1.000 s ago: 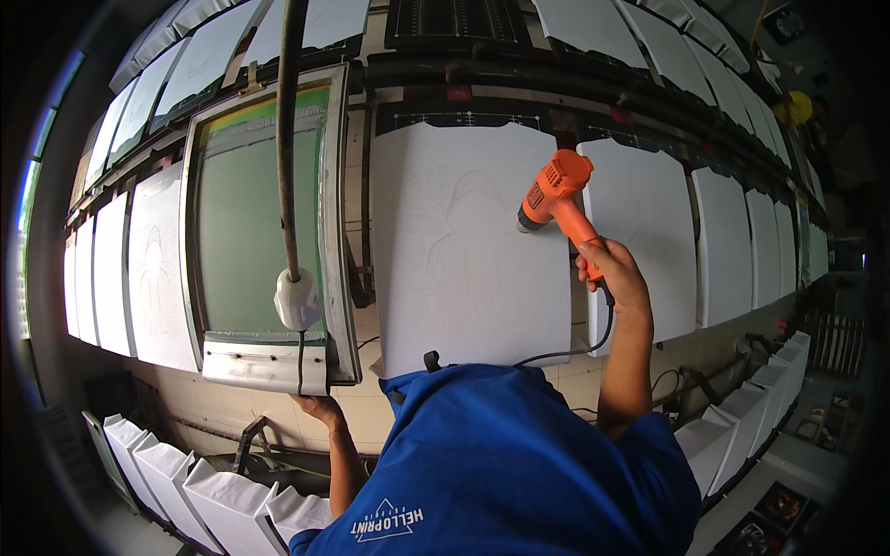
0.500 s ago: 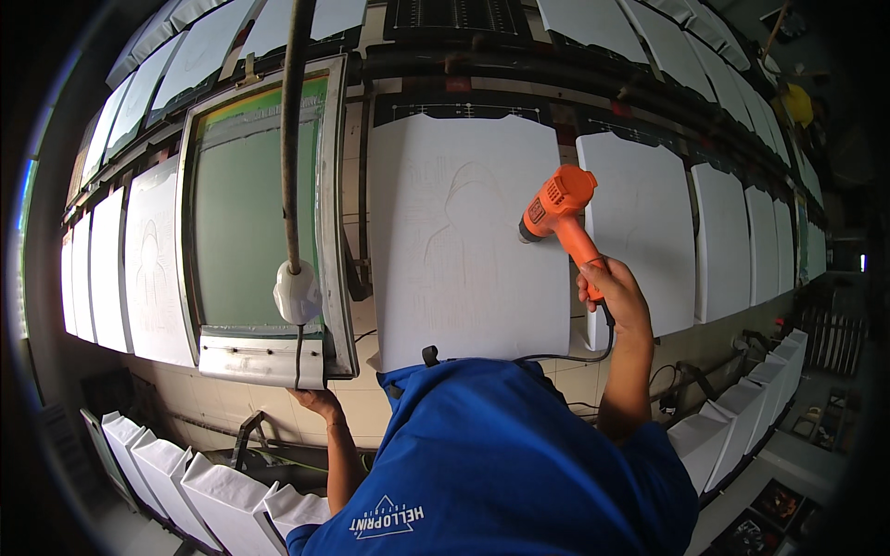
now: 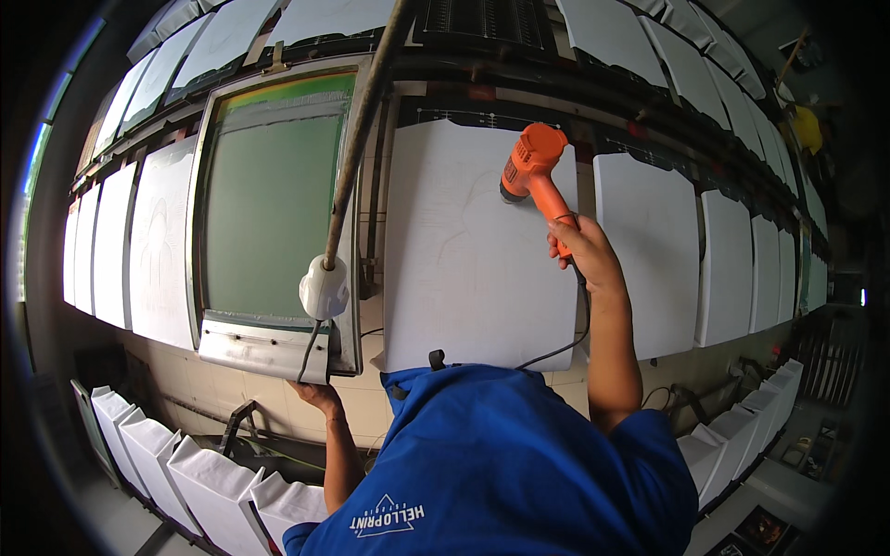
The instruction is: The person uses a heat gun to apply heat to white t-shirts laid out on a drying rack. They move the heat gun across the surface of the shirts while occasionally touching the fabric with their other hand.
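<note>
A right hand grips an orange heat gun by its handle, nozzle aimed down and left at the white sheet — directly ahead, long axis upright. The left hand clasps the lower edge of the screen frame — well apart.

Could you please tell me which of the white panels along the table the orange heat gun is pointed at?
The large white panel directly ahead, right of the green screen frame; the right hand aims the heat gun over it.
</note>
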`<control>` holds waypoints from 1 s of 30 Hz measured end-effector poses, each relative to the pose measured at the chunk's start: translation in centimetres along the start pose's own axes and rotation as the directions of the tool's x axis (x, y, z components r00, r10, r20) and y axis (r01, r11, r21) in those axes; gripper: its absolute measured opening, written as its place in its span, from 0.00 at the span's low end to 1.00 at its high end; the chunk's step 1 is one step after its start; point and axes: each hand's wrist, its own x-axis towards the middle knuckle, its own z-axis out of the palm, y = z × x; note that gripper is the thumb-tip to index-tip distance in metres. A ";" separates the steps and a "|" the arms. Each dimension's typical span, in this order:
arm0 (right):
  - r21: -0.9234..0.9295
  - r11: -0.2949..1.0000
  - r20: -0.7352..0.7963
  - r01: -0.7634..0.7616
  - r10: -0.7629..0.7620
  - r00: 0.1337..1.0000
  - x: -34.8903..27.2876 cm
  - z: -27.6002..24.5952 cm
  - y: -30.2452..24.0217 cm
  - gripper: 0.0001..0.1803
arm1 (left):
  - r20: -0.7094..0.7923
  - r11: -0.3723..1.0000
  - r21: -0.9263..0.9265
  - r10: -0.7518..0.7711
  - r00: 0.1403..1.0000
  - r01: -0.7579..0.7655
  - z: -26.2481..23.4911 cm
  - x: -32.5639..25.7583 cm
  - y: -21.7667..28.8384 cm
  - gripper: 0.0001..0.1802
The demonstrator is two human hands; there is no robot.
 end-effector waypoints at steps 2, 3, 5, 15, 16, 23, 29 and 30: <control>-0.001 1.000 0.053 -0.001 0.001 0.999 1.2 0.0 -0.3 0.19 | -0.009 0.999 -0.038 -0.010 1.000 0.009 0.3 -0.2 0.4 0.30; 0.000 1.000 0.079 -0.003 0.003 0.997 1.7 0.1 -0.5 0.19 | -0.013 0.998 -0.057 -0.014 1.000 0.013 0.4 -0.3 0.6 0.30; 0.039 0.999 0.048 -0.001 -0.001 0.999 2.5 0.5 -0.8 0.19 | -0.019 0.992 -0.126 -0.009 1.000 0.007 0.7 -0.1 0.3 0.29; -0.038 0.990 0.295 -0.135 0.140 0.945 -0.5 3.7 -1.3 0.20 | -0.056 0.995 -0.093 0.014 0.998 -0.019 0.5 0.0 -1.1 0.27; -0.011 0.994 0.315 -0.109 0.107 0.943 -0.6 4.3 -0.9 0.21 | -0.064 0.993 -0.116 0.009 0.998 -0.016 0.6 0.0 -1.2 0.27; -0.014 0.998 0.342 -0.060 0.061 0.938 0.1 7.3 -1.1 0.19 | -0.090 0.991 -0.131 -0.007 0.996 -0.005 1.0 -0.1 0.2 0.25; -0.008 0.998 0.432 -0.064 0.061 0.900 0.7 8.8 -0.7 0.19 | -0.090 0.990 -0.140 -0.015 0.996 0.002 0.9 0.1 -0.6 0.25; -0.046 0.996 0.431 -0.080 0.092 0.898 0.4 8.6 -0.9 0.19 | -0.092 0.991 -0.131 -0.011 0.996 -0.002 0.9 0.0 -0.6 0.25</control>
